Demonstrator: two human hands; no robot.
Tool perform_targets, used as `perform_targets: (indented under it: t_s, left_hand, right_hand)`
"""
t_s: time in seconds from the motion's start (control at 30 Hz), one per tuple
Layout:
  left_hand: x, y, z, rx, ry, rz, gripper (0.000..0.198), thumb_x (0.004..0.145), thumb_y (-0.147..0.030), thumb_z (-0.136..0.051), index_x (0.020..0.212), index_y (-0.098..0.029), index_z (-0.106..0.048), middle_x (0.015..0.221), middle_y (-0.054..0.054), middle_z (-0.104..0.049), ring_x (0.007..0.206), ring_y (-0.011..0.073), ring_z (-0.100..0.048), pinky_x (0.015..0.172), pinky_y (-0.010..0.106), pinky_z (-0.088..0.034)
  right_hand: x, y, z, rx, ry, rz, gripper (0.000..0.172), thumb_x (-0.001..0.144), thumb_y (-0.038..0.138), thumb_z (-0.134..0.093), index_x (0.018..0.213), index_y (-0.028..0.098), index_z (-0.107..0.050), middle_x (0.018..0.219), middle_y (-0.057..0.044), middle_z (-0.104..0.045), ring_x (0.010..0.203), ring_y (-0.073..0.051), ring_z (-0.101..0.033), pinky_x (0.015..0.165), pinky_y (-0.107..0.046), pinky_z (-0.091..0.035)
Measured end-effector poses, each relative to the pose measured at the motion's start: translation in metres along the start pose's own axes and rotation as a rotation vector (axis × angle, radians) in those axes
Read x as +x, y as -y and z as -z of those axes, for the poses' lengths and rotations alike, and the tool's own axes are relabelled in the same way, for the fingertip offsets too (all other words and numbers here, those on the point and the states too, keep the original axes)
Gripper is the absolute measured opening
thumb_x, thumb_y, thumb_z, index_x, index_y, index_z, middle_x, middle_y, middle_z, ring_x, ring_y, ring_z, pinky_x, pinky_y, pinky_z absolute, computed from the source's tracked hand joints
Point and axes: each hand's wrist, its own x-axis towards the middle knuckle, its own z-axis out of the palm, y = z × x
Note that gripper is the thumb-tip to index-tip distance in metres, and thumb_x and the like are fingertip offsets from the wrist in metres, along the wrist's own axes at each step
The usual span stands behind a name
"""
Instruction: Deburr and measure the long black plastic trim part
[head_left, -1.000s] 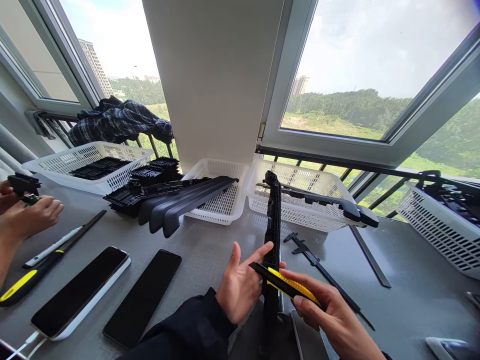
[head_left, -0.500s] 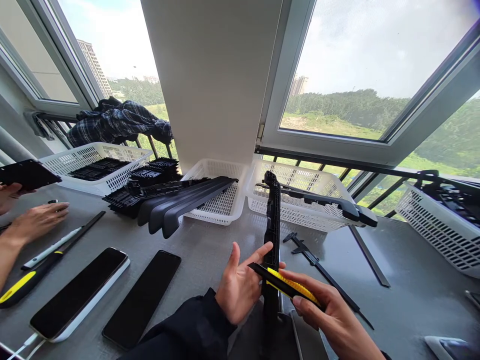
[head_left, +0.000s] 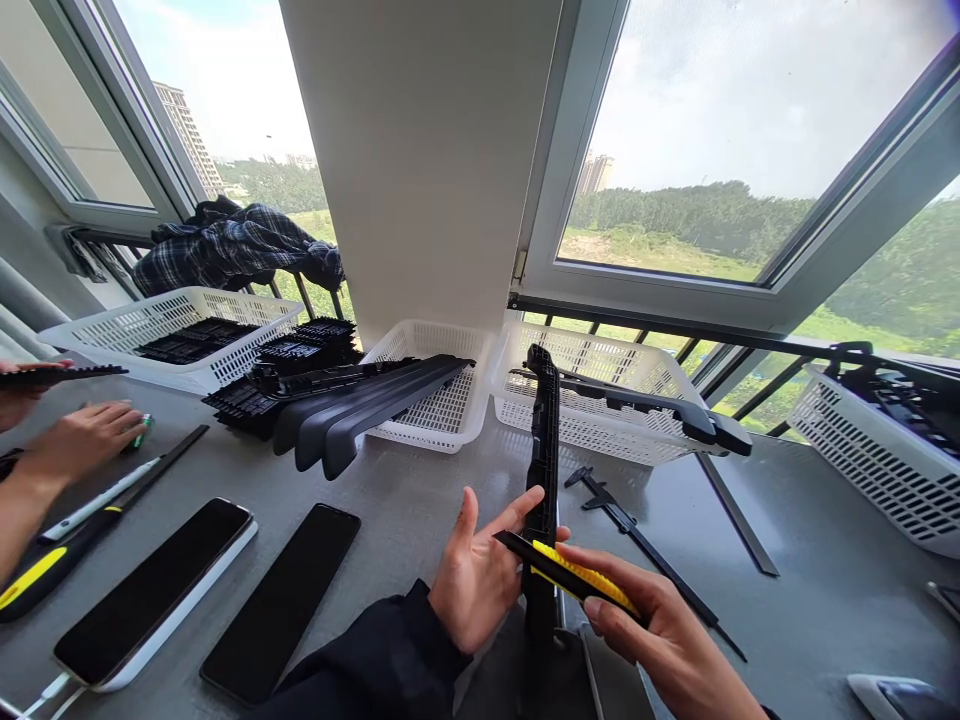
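Note:
My left hand [head_left: 480, 585] is palm up with its thumb stretched out. Its index finger lies against a long black plastic strip [head_left: 545, 440], and the other fingers pass behind it, holding it. The strip points away from me, ribbed inner side showing, and its near end blends into dark shapes at the bottom. In my right hand [head_left: 649, 620] is a yellow and black utility knife [head_left: 574, 575], held between thumb and fingers. The knife's dark tip end points left, over my left palm and in front of the strip.
White baskets [head_left: 427, 440] line the back, with black curved strips [head_left: 375, 405] and ribbed black parts [head_left: 307, 345] by them. A caliper [head_left: 622, 515] and metal ruler [head_left: 739, 515] lie right. Two phones [head_left: 281, 600] lie left, near a file [head_left: 112, 510] and a co-worker's hands [head_left: 82, 440].
My hands, the strip and the knife stay nearly still. At the left, the co-worker's black panel has tipped to edge-on, and a small green object shows by their hand.

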Motion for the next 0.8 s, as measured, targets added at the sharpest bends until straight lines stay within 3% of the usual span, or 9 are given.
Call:
perform_targets:
  t_s: [0.23, 0.5, 0.8]
  left_hand:
    - [-0.001, -0.001, -0.001, 0.017, 0.004, 0.010, 0.096, 0.090, -0.087, -0.045, 0.152, -0.015, -0.059, 0.136, 0.017, -0.073, 0.134, 0.0348, -0.059, 0.119, 0.045, -0.032]
    - [0.001, 0.000, 0.004, 0.006, 0.009, 0.013, 0.096, 0.089, -0.087, -0.047, 0.151, -0.015, -0.059, 0.132, 0.017, -0.075, 0.129, 0.0328, -0.063, 0.116, 0.043, -0.036]
    - [0.001, -0.001, 0.001, -0.002, 0.009, 0.010, 0.094, 0.090, -0.086, -0.048, 0.149, -0.015, -0.061, 0.133, 0.016, -0.075, 0.129, 0.0324, -0.062, 0.117, 0.044, -0.035]
  right_hand:
    - [0.001, -0.007, 0.002, -0.002, -0.006, -0.008, 0.055, 0.089, 0.063, -0.073, 0.130, 0.027, -0.079, 0.144, -0.015, -0.071, 0.136, -0.041, -0.063, 0.120, -0.060, -0.041]
    - [0.001, -0.002, 0.002, -0.031, 0.024, 0.010, 0.056, 0.093, 0.061, -0.069, 0.136, 0.027, -0.076, 0.141, -0.014, -0.073, 0.124, -0.038, -0.071, 0.118, -0.058, -0.045]
    - [0.002, -0.011, 0.004, -0.011, 0.032, -0.005, 0.055, 0.092, 0.063, -0.070, 0.134, 0.029, -0.077, 0.146, -0.015, -0.069, 0.135, -0.040, -0.064, 0.122, -0.062, -0.038]
